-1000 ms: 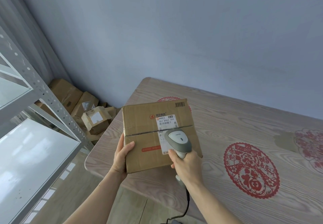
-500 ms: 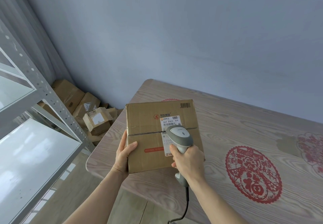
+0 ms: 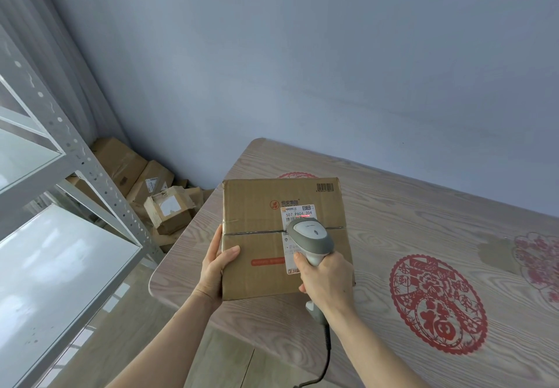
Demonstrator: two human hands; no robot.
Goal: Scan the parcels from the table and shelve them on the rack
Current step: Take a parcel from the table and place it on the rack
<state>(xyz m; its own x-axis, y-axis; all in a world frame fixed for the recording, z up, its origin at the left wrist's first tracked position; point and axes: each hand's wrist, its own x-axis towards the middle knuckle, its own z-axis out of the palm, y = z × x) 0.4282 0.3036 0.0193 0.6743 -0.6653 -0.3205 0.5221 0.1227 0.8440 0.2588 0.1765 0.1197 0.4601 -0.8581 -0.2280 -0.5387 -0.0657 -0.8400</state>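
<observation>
A brown cardboard parcel (image 3: 257,236) with a white shipping label lies flat on the wooden table (image 3: 408,221), near its left end. My left hand (image 3: 216,262) grips the parcel's left edge, thumb on top. My right hand (image 3: 325,278) holds a grey barcode scanner (image 3: 311,241) just above the label. A thin red scan line shows on the label in front of the scanner's head. The scanner's black cable hangs down past the table's near edge.
A grey metal rack (image 3: 60,236) with pale shelf boards stands at the left. Several cardboard boxes (image 3: 163,206) lie on the floor in the corner behind it. Red paper-cut decorations (image 3: 438,303) sit on the table to the right. A blue-grey wall runs behind.
The scanner has moved a little farther up the label, and a red scan line now shows on it. My left hand stays on the parcel's edge.
</observation>
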